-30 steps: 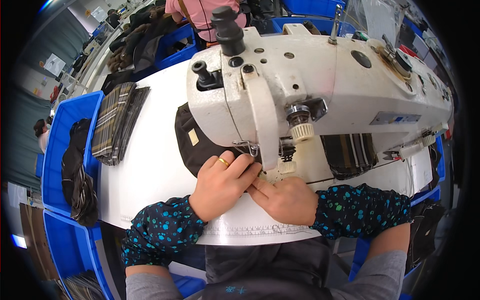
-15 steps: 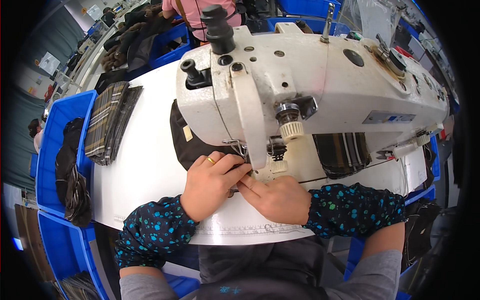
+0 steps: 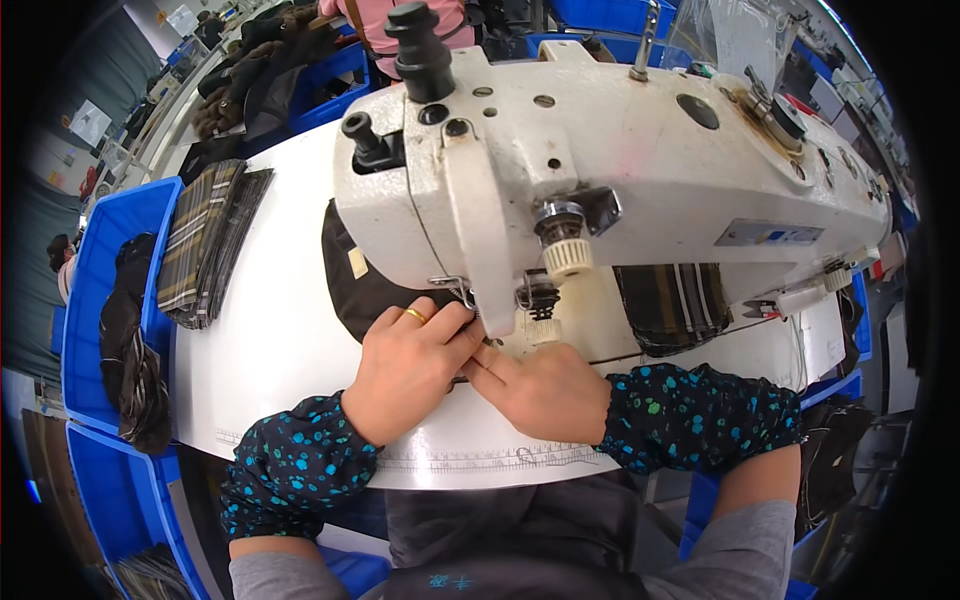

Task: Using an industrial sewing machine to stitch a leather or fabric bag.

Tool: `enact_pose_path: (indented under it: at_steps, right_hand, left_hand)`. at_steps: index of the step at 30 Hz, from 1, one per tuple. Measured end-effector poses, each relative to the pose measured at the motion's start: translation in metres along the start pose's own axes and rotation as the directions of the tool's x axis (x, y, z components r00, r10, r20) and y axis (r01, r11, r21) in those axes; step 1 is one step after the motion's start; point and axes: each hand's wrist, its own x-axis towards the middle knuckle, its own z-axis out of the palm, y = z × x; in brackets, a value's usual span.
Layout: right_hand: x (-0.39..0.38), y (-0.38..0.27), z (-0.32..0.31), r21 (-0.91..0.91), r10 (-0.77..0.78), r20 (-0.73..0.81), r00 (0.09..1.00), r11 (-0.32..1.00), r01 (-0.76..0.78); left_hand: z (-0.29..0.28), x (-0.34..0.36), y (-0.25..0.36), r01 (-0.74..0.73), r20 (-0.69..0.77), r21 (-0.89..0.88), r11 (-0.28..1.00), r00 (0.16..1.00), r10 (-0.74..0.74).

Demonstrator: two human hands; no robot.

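Head view looked down on the left hand (image 3: 410, 365) and the right hand (image 3: 545, 390), 2 bare hands close together by a white sewing machine (image 3: 640, 150). The dark cloth (image 3: 345, 295) lay on the white worktop (image 3: 280, 290), just past the left hand and a bit to its left, and part of it was hidden behind the machine. Its long way seemed to run on a slant, from the far left down to the fingers, but I could not see enough to be sure.

The left hand was the nearer of the 2. It lay palm down on the near part of the cloth, fingers bent and close together, and 1 finger wore a gold ring (image 3: 415, 316). The right hand pointed left, and its fingers met the left hand's fingers. Most of the cloth that showed was past it and to its left.

The fingertips were tucked away, so I could not tell if either hand pinched the cloth or just pressed on it. 1 striped pile (image 3: 205, 240) sat well off to the left.
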Motion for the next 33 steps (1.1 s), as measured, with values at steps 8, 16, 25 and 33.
enact_pose_path:
  at_steps: [8, 16, 25, 33]
  right_hand:
    - [0.006, 0.005, -0.004, -0.031, 0.057, -0.042, 0.997, 0.998, -0.059]
    - [0.004, 0.009, -0.002, -0.066, 0.081, -0.034, 0.996, 0.994, -0.084]
    - [0.004, 0.004, 0.004, 0.019, -0.029, -0.159, 0.987, 0.999, 0.032]
    - [0.004, 0.004, -0.002, 0.124, -0.024, 0.049, 0.999, 0.992, 0.017]
  left_hand:
    - [0.001, 0.01, 0.0, 0.083, 0.049, -0.033, 0.996, 0.995, -0.082]
    - [-0.011, 0.009, 0.007, 0.141, 0.063, -0.136, 0.981, 0.989, -0.134]
    - [-0.008, 0.003, 0.004, 0.185, 0.02, -0.244, 0.952, 0.982, -0.186]
    - [-0.006, 0.008, 0.012, 0.187, 0.026, -0.297, 0.936, 0.982, -0.188]
